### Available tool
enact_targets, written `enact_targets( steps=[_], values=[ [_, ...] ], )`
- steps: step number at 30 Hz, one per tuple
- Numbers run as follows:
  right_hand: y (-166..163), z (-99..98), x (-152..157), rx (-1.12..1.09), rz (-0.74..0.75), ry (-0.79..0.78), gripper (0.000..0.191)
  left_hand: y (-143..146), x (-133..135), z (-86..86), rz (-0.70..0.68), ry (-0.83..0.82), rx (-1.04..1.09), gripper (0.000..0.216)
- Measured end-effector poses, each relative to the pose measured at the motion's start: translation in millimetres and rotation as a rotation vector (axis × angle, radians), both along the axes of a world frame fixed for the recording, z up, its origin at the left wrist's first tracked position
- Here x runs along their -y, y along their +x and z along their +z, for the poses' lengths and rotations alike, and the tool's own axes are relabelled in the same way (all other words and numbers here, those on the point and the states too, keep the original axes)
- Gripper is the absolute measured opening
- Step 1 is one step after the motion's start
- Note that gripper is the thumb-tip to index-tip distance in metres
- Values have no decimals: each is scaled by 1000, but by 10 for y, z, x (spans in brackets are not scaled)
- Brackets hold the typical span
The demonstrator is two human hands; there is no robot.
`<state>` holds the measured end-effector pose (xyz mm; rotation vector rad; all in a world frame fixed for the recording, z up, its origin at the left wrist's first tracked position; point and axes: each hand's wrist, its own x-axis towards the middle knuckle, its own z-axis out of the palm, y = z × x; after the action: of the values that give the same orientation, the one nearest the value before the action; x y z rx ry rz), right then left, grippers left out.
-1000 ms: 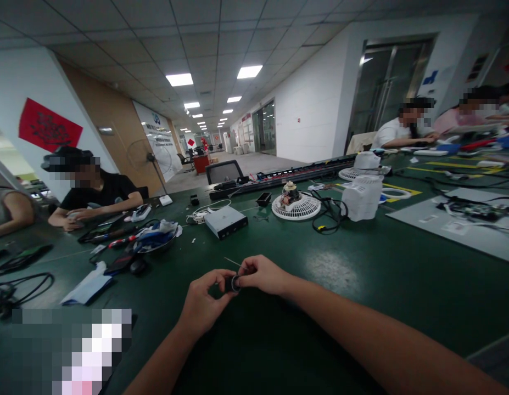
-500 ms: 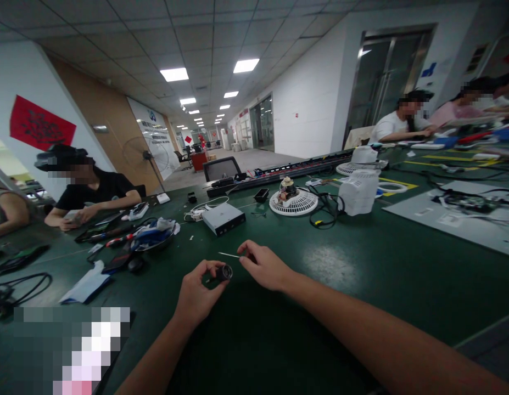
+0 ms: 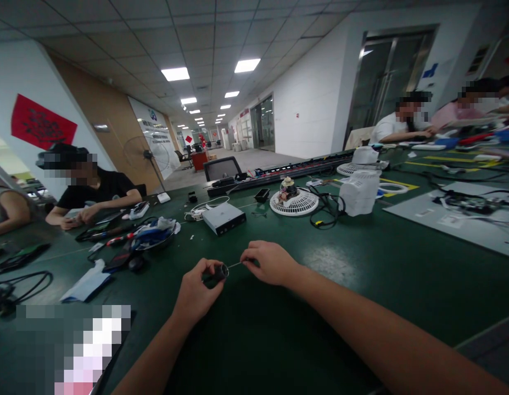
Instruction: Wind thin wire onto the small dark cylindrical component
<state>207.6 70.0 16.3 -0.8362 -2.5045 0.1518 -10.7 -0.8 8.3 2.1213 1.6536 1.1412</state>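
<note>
Between the thumb and fingers of my left hand (image 3: 199,291) is a small dark cylinder (image 3: 222,272), its round end turned to the right. My right hand (image 3: 270,263) pinches a thin metal rod (image 3: 234,265), like a slim screwdriver shaft, whose tip points left and meets or nearly meets the cylinder's round end. Whether the tip is inside, I cannot tell. Both hands are held above the green table (image 3: 254,340). Beyond them lies a silver and black optical disc drive (image 3: 224,218).
A white fan grille with a motor (image 3: 294,202), a white plastic housing (image 3: 360,192) and a small black tray (image 3: 261,195) stand farther back. Tools and a blue cloth bundle (image 3: 155,233) lie left. A grey panel with electronics (image 3: 460,214) is at right. Other people sit around the table.
My right hand has turned the rod so its tip now points down-left at the cylinder's end. My left hand has tilted the cylinder slightly towards the right.
</note>
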Motion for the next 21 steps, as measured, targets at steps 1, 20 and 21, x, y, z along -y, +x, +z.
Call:
enact_targets(
  steps=[1, 20, 21],
  values=[
    [3, 8, 7, 4, 21, -11, 17, 1, 0, -3, 0, -7, -2, 20],
    [-19, 35, 43, 14, -66, -68, 14, 1, -5, -35, -31, -43, -10, 20],
    [-19, 32, 43, 21, -42, -68, 14, 2, -5, -38, -31, -43, -6, 20]
  ],
)
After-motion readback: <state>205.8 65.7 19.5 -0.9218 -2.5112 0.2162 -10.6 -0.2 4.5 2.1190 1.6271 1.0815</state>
